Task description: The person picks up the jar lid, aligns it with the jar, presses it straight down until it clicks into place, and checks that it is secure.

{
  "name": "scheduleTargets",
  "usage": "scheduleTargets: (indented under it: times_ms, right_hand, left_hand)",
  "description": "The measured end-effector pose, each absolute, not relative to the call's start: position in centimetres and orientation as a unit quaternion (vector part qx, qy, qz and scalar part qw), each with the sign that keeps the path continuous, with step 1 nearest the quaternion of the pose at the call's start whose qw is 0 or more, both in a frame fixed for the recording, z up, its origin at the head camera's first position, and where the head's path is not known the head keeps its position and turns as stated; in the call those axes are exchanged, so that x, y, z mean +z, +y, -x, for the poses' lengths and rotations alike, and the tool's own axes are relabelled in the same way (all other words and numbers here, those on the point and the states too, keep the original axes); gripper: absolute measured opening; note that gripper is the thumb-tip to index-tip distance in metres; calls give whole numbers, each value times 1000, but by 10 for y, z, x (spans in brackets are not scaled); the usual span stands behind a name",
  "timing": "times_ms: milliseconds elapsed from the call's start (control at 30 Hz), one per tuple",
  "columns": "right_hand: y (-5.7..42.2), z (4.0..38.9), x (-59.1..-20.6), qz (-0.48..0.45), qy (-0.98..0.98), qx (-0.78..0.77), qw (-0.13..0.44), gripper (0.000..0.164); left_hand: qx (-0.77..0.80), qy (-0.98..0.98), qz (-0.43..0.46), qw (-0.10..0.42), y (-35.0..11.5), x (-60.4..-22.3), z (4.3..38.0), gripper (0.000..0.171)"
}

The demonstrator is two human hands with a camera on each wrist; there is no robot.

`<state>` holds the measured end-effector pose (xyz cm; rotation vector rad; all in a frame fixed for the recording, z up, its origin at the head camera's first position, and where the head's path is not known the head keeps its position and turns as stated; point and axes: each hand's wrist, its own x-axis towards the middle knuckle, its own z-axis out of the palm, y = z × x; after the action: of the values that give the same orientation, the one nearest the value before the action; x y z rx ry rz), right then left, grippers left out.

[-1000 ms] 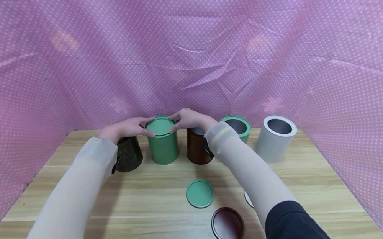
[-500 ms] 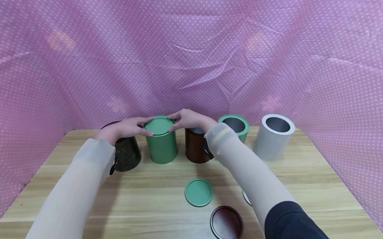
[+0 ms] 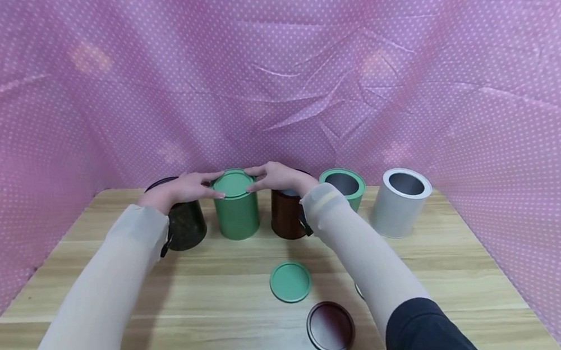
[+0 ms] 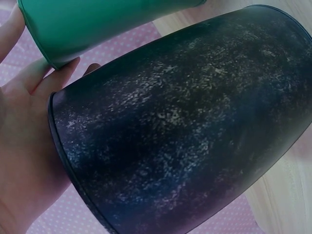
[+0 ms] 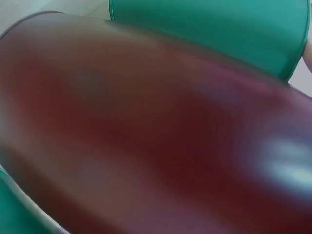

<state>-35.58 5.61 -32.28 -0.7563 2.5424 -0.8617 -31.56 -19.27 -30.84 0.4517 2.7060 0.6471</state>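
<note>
Both hands are at a green can [image 3: 238, 218] near the back of the table. My left hand [image 3: 185, 187] holds the left edge of its green lid [image 3: 233, 184], thumb in front and forefinger behind. On the opposite edge, my right hand [image 3: 276, 175] grips the lid in the same way. The lid lies on the can's top; whether it is fully seated cannot be seen. A mottled black can [image 4: 180, 126] stands under the left wrist. Beneath the right wrist is a brown-red can [image 5: 146, 122], its top partly covered by the hand.
Farther right stand an open green can [image 3: 343, 183] and an open white can [image 3: 400, 208]. A green lid [image 3: 291, 282], a dark red lid [image 3: 331, 328] and a partly hidden white lid [image 3: 360, 291] lie in front. Pink dotted cloth [image 3: 272, 85] surrounds the wooden table [image 3: 213, 316].
The whole view has shifted very slightly. Both hands stay at the green can's lid, and the cans and loose lids keep their places.
</note>
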Motion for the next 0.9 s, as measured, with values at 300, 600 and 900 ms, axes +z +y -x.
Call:
scheduleTargets:
  times_ms: [300, 600, 900]
  right_hand:
    - [57, 356, -320, 271, 894, -310, 179, 67]
    - [57, 356, -321, 277, 896, -300, 174, 67]
    - [57, 354, -321, 276, 900, -288, 176, 65]
  left_hand:
    - [219, 949, -152, 169, -193, -301, 317, 80]
    - [214, 949, -154, 172, -191, -300, 312, 79]
    - [210, 951, -144, 178, -187, -302, 307, 78]
